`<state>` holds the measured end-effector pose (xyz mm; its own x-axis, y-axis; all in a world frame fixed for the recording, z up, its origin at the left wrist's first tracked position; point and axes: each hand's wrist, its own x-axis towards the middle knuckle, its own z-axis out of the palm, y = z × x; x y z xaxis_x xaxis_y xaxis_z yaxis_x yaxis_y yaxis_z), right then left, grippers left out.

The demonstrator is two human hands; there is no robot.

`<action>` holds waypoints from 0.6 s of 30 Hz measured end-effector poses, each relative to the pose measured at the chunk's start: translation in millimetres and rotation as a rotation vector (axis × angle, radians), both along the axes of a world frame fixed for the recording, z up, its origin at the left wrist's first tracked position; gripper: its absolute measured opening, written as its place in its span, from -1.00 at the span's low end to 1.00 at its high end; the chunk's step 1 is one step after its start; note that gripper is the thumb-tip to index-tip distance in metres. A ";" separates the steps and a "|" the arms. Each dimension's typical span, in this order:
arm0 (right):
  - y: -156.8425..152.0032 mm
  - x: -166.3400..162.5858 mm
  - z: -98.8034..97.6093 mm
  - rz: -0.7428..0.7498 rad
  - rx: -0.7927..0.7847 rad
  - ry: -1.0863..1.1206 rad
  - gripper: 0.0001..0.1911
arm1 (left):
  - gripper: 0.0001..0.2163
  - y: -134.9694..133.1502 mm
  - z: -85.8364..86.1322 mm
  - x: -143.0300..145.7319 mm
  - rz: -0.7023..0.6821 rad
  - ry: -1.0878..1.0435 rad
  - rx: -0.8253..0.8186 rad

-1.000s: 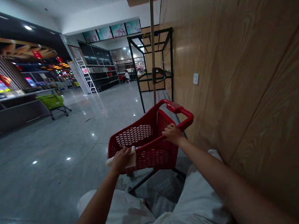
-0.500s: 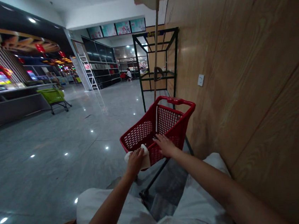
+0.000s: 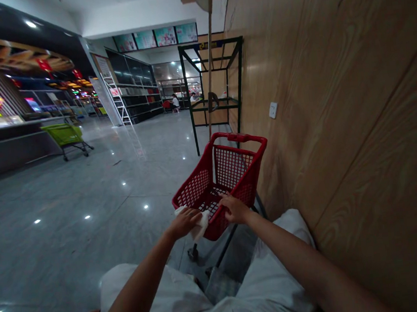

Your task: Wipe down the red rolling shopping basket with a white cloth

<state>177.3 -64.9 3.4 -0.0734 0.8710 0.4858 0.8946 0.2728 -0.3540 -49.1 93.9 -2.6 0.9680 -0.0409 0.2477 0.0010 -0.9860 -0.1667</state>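
Note:
A red plastic shopping cart (image 3: 232,173) stands in front of my knees, its handle at the far end. My left hand (image 3: 184,222) presses a white cloth (image 3: 200,225) against the near rim of the basket, fingers closed over it. My right hand (image 3: 233,208) grips the same rim a little to the right. My legs in white trousers fill the bottom of the view.
A wooden panelled wall (image 3: 337,103) with a white socket (image 3: 272,110) runs along the right. An empty dark metal rack (image 3: 214,88) stands beyond the cart. A green cart (image 3: 64,135) is parked far left by a counter. A ladder (image 3: 118,103) and people are far back.
The cart has turned so its handle points away from me. My right hand shifted from the handle end to the near rim; my left hand kept the cloth on the basket.

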 end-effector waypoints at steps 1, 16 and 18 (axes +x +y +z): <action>-0.7 2.1 1.0 0.009 -0.012 0.000 -0.62 | -0.77 5.7 1.5 -2.0 0.017 -0.005 0.001; 8.9 -91.1 2.3 -0.315 -0.326 -0.386 -0.70 | -0.74 -13.6 -27.3 7.5 0.224 -0.230 -0.012; 7.3 -87.0 -1.4 -0.352 -0.362 -0.374 -0.74 | -0.75 -22.4 -32.3 14.4 0.242 -0.291 -0.019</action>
<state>90.3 -57.7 2.0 0.1398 0.9783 0.1528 0.9901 -0.1393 -0.0141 -34.7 71.6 -35.0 0.8381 0.1874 0.5123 0.2789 -0.9543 -0.1072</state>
